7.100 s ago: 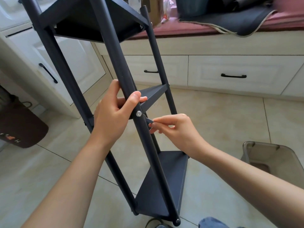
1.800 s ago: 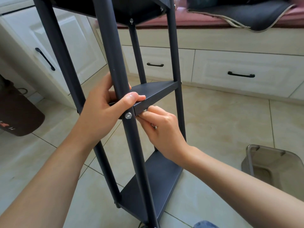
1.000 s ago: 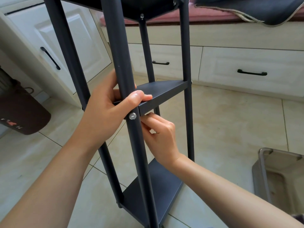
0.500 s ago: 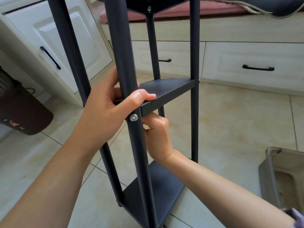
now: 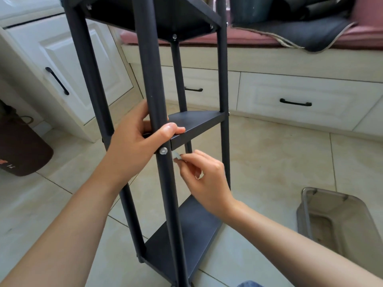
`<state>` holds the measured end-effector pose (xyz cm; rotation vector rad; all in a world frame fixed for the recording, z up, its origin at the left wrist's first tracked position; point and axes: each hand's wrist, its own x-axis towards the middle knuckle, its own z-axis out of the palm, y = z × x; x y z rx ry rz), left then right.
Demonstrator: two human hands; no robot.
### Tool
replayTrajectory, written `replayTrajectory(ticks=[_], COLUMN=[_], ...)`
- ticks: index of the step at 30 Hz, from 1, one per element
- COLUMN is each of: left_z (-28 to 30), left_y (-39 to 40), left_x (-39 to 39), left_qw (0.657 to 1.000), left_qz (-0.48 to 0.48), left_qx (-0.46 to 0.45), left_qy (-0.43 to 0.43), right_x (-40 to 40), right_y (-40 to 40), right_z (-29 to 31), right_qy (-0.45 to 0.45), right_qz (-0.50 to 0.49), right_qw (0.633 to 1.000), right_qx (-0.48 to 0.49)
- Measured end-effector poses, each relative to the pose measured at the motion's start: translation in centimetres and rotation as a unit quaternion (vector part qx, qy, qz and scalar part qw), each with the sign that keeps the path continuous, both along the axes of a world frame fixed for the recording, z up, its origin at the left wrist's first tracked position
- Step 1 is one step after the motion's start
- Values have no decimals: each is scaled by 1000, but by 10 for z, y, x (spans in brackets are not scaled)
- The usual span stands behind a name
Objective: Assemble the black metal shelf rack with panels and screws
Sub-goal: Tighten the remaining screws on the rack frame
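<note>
Left hand is gripping the rack's smooth round front post above the silver screw; right hand is pinching a small flat metal piece beside that screw.

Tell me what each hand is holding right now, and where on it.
Left hand grips the rack's front post at the middle shelf. Right hand pinches a small flat metal piece by its edge.

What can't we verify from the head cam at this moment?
- Small tool pinched in the right hand: motion-blurred, type unclear.
- Whether the silver screw is fully tight: too small.
- Rack's top shelf: cut off by the upper edge.
- Front post's foot: cut off by the lower edge.
- Left hand fingers: behind the post.
</note>
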<state>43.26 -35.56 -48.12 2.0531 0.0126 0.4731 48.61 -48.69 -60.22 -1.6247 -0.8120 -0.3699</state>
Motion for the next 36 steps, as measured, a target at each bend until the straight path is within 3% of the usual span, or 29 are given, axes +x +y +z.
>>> replayTrajectory(ticks=[10, 18, 21, 25, 31, 36], left_z=[-4, -3, -1, -1, -1, -3], left_y=[-15, -29, -34, -39, -43, -45], left_x=[-12, -17, -19, -18, -15, -15], left_qw=[998, 994, 993, 992, 993, 995], left_qz=[35, 57, 62, 72, 75, 63], left_qx=[39, 79, 89, 88, 76, 66], left_qy=[30, 45, 47, 51, 45, 34], right_x=[-28, -29, -13, 15, 29, 29], right_y=[-78, -152, -193, -248, -297, -297], right_z=[9, -9, -27, -61, -113, -140], right_qy=[27, 197, 278, 437, 521, 548], right_qz=[-21, -101, -146, -241, -316, -305], right_qw=[997, 965, 928, 848, 750, 716], right_qx=[-75, -144, -202, -180, -256, -307])
